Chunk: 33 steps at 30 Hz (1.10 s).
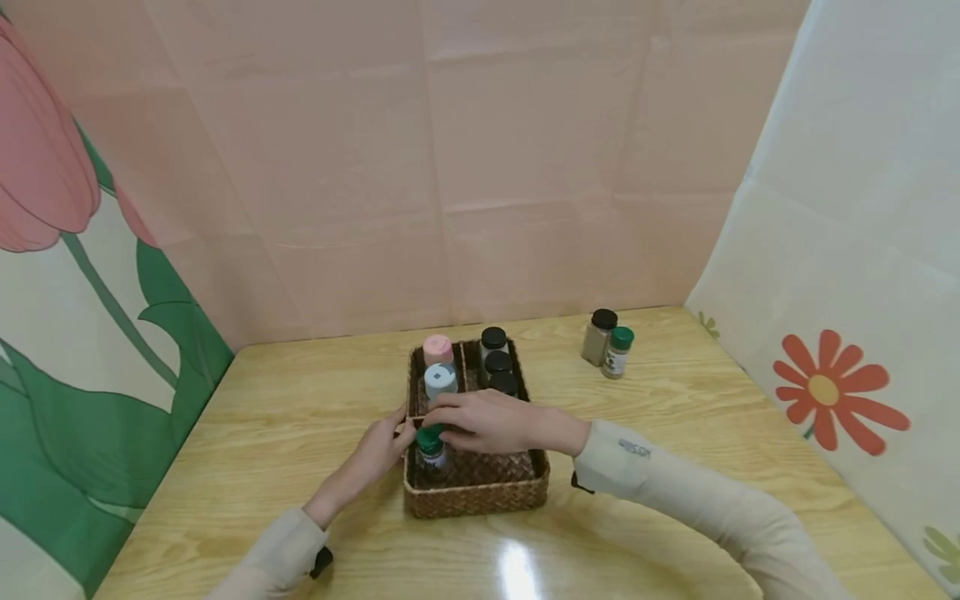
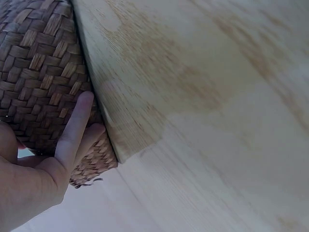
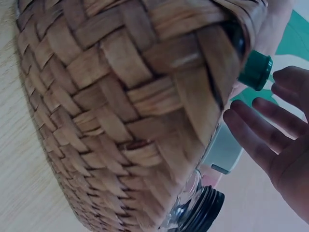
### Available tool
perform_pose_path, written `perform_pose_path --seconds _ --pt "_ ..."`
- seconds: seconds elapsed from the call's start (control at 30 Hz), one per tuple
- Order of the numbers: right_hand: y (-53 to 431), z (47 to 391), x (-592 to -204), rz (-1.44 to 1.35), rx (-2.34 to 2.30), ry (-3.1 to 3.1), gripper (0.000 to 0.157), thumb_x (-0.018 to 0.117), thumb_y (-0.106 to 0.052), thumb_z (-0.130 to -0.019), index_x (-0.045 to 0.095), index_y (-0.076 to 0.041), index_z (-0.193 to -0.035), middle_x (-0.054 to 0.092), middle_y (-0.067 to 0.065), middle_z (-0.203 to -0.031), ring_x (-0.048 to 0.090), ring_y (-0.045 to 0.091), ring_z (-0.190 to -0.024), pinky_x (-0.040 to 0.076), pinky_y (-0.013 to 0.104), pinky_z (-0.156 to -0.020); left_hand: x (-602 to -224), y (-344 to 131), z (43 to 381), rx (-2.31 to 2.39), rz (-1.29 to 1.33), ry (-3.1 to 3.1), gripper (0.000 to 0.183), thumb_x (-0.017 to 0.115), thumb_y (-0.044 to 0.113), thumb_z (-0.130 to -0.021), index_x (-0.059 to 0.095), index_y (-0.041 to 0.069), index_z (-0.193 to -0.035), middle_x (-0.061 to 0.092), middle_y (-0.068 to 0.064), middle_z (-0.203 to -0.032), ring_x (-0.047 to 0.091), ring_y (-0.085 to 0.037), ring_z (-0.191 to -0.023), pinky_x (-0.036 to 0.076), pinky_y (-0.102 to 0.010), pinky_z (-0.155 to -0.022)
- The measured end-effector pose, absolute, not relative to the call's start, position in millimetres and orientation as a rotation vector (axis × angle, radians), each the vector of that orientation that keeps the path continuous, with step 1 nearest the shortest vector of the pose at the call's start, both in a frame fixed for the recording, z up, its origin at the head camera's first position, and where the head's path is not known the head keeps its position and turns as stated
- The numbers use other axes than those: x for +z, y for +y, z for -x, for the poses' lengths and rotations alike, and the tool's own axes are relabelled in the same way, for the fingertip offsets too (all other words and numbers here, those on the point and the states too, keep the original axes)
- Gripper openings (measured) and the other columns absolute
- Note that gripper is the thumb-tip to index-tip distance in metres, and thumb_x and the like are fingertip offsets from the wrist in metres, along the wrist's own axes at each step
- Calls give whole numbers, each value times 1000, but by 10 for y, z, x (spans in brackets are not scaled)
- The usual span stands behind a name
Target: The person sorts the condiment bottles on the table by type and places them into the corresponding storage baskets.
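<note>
A brown woven basket [image 1: 476,498] with divided compartments stands on the table. My left hand [image 1: 381,448] holds its left wall, thumb at the rim and fingers along the outer weave; the left wrist view shows those fingers [image 2: 77,125] lying against the side. In the front compartment's left part stands a spice jar with a green cap [image 1: 431,454]. My right hand [image 1: 487,421] reaches over the basket from the right, its fingertips right by the green cap [image 3: 256,71]. From the right wrist view, those fingers [image 3: 260,118] look spread and loosely bent.
Behind the right hand, a pink-capped container [image 1: 438,349] and a white-capped one [image 1: 440,379] fill the back left compartment. Several black-capped jars [image 1: 494,338] line the back right one. A black-capped jar [image 1: 599,337] and a green-capped jar [image 1: 617,353] stand on the table [image 1: 675,392] farther right.
</note>
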State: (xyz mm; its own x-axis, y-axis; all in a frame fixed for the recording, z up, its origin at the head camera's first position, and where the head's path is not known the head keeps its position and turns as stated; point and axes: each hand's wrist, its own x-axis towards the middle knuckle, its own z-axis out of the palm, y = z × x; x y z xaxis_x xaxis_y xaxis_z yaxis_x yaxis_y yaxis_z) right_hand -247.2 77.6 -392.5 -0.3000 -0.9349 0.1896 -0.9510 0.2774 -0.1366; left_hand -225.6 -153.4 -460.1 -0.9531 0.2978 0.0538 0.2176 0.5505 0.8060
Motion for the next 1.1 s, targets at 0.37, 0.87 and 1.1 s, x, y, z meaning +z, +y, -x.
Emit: perform_pose_path --seconds 0.37,0.87,1.1 --pt "921 2483 -3875 -1780 309 -2388 17 59 -19 -101 70 -14 -113 62 -4 -108 57 -1 -83 46 14 -67 -4606 -1523 2256 1391 -373 2706 55 44 16 -104 29 -6 -152 54 -32 -133 55 -27 -51 41 -29 -43" --pt "1087 2525 -3881 -1759 379 -2385 15 59 -22 -101 73 -17 -105 68 -6 -97 54 -5 -71 42 12 -59 -4613 -1520 2243 1365 -388 2756 54 45 14 -103 31 -7 -151 65 -24 -79 38 -10 -43 36 -25 -43" --pt "1146 2538 -3897 -1761 443 -2372 29 49 -35 -105 73 -19 -101 61 -12 -88 49 -5 -68 41 14 -59 -4609 -1515 2236 1346 -386 2748 54 44 15 -104 30 -6 -152 64 -28 -78 31 -10 -40 32 -25 -40"
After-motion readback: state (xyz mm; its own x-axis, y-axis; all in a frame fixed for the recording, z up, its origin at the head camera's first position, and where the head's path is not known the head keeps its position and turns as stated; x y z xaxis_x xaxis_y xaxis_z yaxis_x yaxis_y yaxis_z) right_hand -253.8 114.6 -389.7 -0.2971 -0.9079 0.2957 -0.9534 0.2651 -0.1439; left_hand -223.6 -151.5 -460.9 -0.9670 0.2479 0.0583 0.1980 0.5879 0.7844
